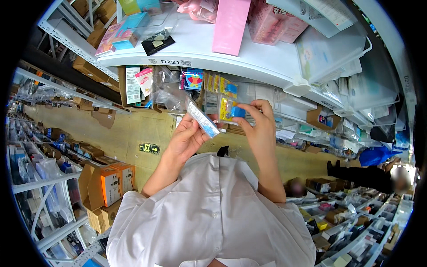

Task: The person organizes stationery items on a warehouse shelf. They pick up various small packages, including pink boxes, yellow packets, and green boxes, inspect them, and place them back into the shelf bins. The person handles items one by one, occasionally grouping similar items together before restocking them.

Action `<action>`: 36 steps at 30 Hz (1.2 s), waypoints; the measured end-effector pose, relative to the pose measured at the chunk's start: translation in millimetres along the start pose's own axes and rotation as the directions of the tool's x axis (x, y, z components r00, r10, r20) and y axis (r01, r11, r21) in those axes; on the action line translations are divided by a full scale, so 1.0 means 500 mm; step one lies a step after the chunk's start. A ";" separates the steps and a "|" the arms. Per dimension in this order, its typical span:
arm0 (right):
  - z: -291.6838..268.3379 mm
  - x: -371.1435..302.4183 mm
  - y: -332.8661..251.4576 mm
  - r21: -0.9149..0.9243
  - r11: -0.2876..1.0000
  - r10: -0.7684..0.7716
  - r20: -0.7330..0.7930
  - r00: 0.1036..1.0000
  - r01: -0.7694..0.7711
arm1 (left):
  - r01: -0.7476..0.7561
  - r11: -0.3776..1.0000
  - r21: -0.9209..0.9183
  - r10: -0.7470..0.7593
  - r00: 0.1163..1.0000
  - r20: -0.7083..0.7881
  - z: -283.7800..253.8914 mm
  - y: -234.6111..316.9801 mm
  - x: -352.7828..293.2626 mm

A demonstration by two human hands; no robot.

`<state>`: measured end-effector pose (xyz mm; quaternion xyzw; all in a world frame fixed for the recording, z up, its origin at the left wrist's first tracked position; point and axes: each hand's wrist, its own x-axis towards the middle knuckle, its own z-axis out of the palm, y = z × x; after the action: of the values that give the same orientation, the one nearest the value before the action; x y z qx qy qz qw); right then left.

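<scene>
The person's left hand [183,139] grips a slim white-and-blue packet [202,119] between thumb and fingers, long axis slanting from far-left to near-right. Immediately right of it, the right hand [259,122] pinches a yellow-and-blue packet [225,108], located left of its nearly closed fingertips.

Bright overall, with the white shelf [191,50] bowed by fisheye distortion and the corners black

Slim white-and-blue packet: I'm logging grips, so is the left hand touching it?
Touching: the head view shows the left hand holding the slim white-and-blue packet, thumb against its edge.
</scene>
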<state>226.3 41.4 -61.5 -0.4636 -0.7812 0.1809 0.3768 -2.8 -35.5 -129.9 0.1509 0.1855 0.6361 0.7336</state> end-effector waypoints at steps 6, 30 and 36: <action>0.024 0.073 0.059 0.092 0.961 0.248 0.113 0.962 -0.259 | -0.029 0.998 0.057 0.030 1.000 -0.004 -0.006 0.007 -0.010; 0.122 0.125 0.177 -0.163 0.979 0.153 0.196 0.969 -0.121 | -0.178 0.952 0.250 0.205 0.975 -0.086 0.000 0.027 -0.043; 0.101 0.119 0.166 -0.244 0.959 0.193 0.202 0.960 -0.142 | -0.173 0.937 0.305 0.200 0.978 -0.061 0.010 0.024 -0.037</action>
<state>219.8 137.8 -121.7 -0.5450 -0.7919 0.1731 0.2142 -13.0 -51.8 -118.6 0.2474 0.2974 0.6739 0.6294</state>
